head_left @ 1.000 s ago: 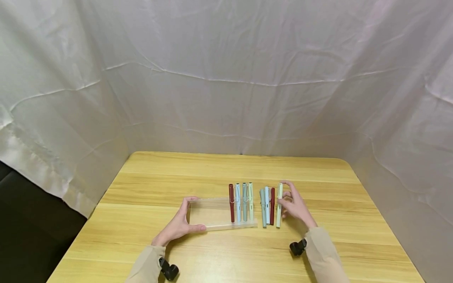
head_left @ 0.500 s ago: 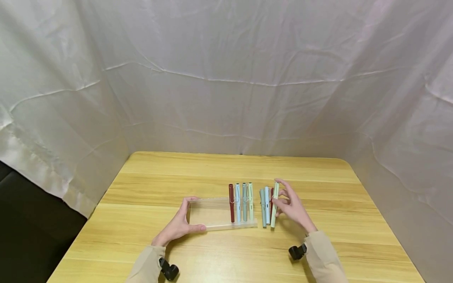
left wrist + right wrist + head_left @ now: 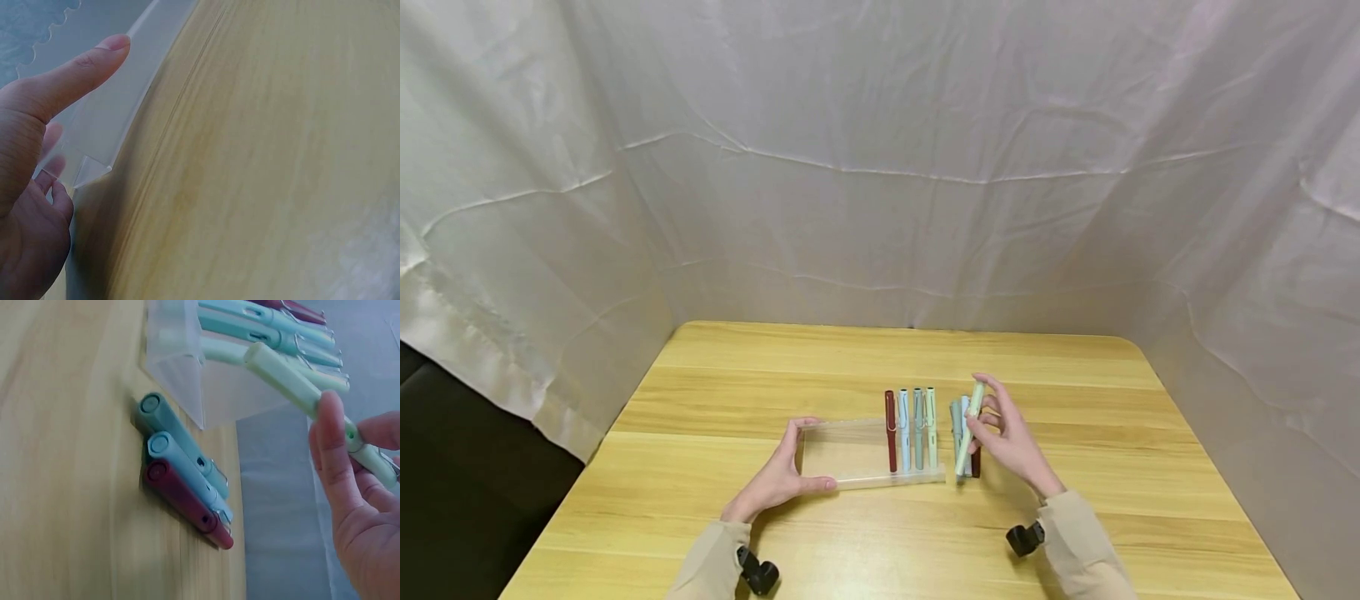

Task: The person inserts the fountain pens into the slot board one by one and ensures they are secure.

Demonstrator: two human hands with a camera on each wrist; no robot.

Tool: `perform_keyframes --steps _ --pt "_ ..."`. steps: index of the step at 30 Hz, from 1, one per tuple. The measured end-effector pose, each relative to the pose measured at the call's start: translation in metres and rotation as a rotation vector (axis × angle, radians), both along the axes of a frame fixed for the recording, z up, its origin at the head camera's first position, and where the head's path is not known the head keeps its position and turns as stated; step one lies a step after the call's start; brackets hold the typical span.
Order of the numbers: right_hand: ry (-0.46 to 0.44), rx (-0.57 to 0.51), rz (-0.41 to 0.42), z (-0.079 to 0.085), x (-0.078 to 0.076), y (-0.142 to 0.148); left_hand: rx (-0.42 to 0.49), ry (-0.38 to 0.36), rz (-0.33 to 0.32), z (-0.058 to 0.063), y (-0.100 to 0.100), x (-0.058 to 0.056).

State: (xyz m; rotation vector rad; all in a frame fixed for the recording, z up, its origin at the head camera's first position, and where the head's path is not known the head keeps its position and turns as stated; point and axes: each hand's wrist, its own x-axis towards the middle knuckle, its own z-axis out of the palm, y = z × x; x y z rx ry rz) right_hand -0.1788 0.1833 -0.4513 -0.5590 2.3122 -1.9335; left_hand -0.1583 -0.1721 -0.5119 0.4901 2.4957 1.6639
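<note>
My left hand (image 3: 781, 473) grips the left end of a clear plastic pen stand (image 3: 846, 450), thumb along its front and fingers behind. On the stand's right part lie a dark red pen (image 3: 891, 429), a light blue pen (image 3: 905, 433), a grey-green pen (image 3: 919, 437) and a pale green pen (image 3: 932, 429). My right hand (image 3: 1013, 437) pinches another pale green pen (image 3: 284, 378) between thumb and fingers. It is tilted, raised above the loose pens, its lower end toward the stand in the right wrist view.
Right of the stand, side by side on the wooden table (image 3: 1075, 375), lie a loose grey-green pen (image 3: 181, 440), a light blue pen (image 3: 187, 475) and a dark red pen (image 3: 187, 500). Pale curtains (image 3: 880, 233) hang behind and beside the table.
My right hand has carried the pale green pen up and leftward from the right of the loose pens to above them, tilting it more. The left hand and stand have stayed put.
</note>
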Motion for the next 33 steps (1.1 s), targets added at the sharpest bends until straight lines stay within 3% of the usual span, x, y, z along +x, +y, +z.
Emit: perform_keyframes --steps 11,25,33 --pt "0.031 -0.018 0.099 0.001 -0.001 -0.012 -0.003 -0.001 0.003 -0.001 0.0 0.0" --pt "-0.045 0.013 0.117 0.007 0.002 -0.033 -0.004 0.002 0.002 0.0 0.0 0.0" --pt "0.01 -0.002 0.131 0.01 0.0 -0.046 -0.016 -0.003 0.001 0.001 0.0 0.001"
